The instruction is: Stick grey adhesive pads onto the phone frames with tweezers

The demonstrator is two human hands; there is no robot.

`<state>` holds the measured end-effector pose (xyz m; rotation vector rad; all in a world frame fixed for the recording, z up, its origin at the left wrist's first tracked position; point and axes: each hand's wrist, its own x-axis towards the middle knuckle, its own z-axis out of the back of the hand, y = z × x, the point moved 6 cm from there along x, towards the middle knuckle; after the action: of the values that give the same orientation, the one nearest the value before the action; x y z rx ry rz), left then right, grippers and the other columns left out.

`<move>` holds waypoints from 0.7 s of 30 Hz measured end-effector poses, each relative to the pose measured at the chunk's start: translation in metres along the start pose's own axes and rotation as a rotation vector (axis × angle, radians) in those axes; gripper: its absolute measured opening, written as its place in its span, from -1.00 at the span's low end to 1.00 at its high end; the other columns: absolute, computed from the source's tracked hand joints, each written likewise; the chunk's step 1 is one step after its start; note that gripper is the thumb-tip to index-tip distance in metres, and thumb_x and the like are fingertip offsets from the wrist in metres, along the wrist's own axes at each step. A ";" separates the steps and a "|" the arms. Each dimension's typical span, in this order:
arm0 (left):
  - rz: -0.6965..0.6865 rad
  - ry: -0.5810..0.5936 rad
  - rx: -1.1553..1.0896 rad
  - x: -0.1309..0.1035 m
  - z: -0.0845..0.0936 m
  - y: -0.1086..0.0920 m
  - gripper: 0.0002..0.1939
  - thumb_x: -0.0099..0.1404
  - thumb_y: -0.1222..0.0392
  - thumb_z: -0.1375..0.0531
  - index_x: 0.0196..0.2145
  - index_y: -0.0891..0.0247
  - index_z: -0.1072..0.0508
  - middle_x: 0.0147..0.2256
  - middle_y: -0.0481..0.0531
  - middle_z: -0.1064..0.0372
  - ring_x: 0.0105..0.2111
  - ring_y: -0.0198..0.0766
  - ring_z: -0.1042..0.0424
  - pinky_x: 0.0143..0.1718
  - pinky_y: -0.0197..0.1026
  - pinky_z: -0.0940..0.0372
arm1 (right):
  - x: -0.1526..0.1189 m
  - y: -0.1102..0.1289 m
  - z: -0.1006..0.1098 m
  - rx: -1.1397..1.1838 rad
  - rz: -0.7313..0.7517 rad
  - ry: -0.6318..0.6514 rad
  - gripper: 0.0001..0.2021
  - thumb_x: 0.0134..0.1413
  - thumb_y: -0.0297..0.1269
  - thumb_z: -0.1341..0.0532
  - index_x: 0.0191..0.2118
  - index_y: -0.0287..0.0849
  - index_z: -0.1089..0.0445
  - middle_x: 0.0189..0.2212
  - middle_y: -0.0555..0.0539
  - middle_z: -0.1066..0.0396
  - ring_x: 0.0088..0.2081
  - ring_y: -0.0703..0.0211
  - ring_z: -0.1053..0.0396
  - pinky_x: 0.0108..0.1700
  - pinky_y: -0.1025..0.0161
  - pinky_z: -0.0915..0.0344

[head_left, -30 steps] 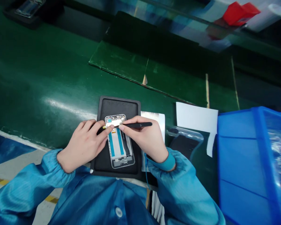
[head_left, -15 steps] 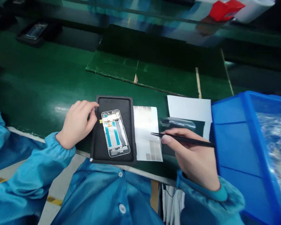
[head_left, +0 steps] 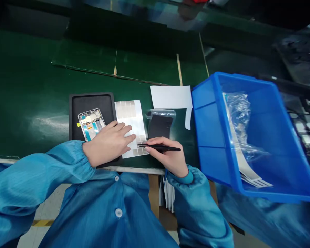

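Note:
Black tweezers [head_left: 161,147] are gripped in my right hand [head_left: 169,155], their tips at the grey square stickers low on a white sticker sheet [head_left: 139,122]. My left hand [head_left: 110,141] lies with its fingers spread over the left part of that sheet. Its palm covers the lower part of an opened phone [head_left: 91,119], whose circuit board and teal strips show. The phone rests in a black tray [head_left: 91,100] just left of the sheet. Whether the tweezer tips hold a sticker is too small to tell.
A dark sheet with a curled clear film [head_left: 160,124] lies right of the sticker sheet, below a white paper [head_left: 170,96]. A blue bin [head_left: 214,137] with clear plastic and white strips stands at the right. A raised green board [head_left: 134,69] crosses the back.
My left hand has moved right, from beside the tray onto the sticker sheet. My right hand has brought the tweezers down to the lower stickers. The view has swung right, showing more of the bin.

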<state>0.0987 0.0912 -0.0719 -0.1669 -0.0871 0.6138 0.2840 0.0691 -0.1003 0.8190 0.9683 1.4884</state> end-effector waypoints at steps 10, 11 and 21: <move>0.008 0.035 0.063 0.001 -0.002 -0.002 -0.69 0.41 0.16 -0.13 0.05 0.27 -0.46 0.06 0.23 -0.38 0.01 0.01 -0.39 -0.02 0.01 -0.18 | -0.007 -0.001 -0.003 0.001 0.034 0.090 -0.87 0.05 -0.16 -0.40 -0.32 -0.08 -0.56 -0.30 -0.10 -0.62 -0.23 -0.01 -0.59 -0.10 0.04 -0.55; 0.010 0.040 0.067 0.001 -0.003 -0.002 -0.69 0.41 0.16 -0.13 0.05 0.27 -0.46 0.06 0.22 -0.38 0.01 0.01 -0.39 -0.02 0.01 -0.18 | -0.007 -0.001 -0.003 0.004 0.034 0.088 -0.87 0.05 -0.16 -0.40 -0.32 -0.08 -0.56 -0.30 -0.10 -0.62 -0.22 -0.01 -0.59 -0.10 0.04 -0.55; 0.005 0.062 0.086 0.002 -0.003 -0.002 -0.68 0.42 0.15 -0.11 0.06 0.27 -0.45 0.09 0.22 -0.36 0.00 -0.01 -0.39 -0.02 0.00 -0.17 | -0.006 0.001 -0.003 0.027 0.042 0.094 -0.90 0.04 -0.21 -0.41 -0.33 -0.08 -0.56 -0.31 -0.08 -0.62 -0.24 0.01 -0.59 -0.12 0.06 -0.55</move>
<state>0.1023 0.0902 -0.0744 -0.1032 -0.0006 0.6158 0.2821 0.0623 -0.1007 0.7988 1.0482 1.5648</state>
